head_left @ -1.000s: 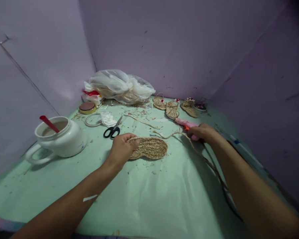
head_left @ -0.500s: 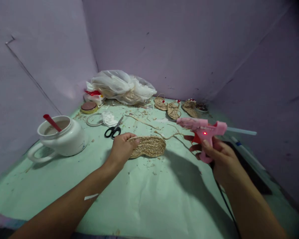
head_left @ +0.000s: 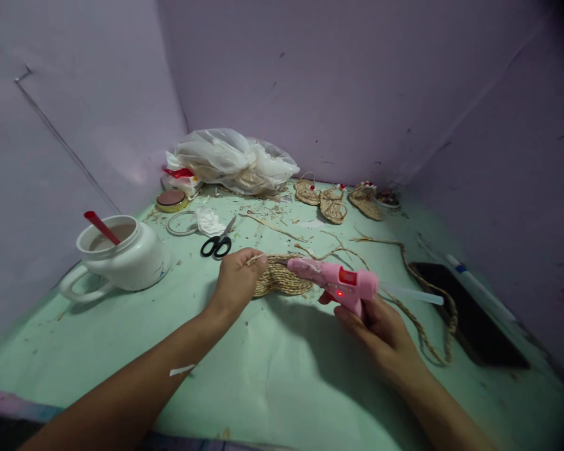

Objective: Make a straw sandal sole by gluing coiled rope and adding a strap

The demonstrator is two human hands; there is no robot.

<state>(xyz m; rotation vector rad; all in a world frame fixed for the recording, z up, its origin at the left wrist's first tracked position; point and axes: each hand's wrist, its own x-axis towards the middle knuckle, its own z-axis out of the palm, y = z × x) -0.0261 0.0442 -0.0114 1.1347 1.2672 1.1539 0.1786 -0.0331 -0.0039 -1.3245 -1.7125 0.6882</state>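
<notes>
My left hand is closed on the left end of a coiled, sole-shaped piece of braided straw rope, held just over the table. In my right hand is a pink hot glue gun, its red light lit and a clear glue stick poking out of the back. The nozzle points left, at the upper edge of the straw piece; whether it touches cannot be seen. Part of the piece's right side is behind the gun. Loose braided rope trails to the right.
Black-handled scissors lie beyond my left hand, near a tape ring. At left stands a white mug with a red straw. A plastic bag and small straw slippers are at the back. A dark phone-like slab lies right.
My right hand has brought the glue gun left and down to the straw piece. The rope and dark slab at right show more now. My left hand keeps its hold.
</notes>
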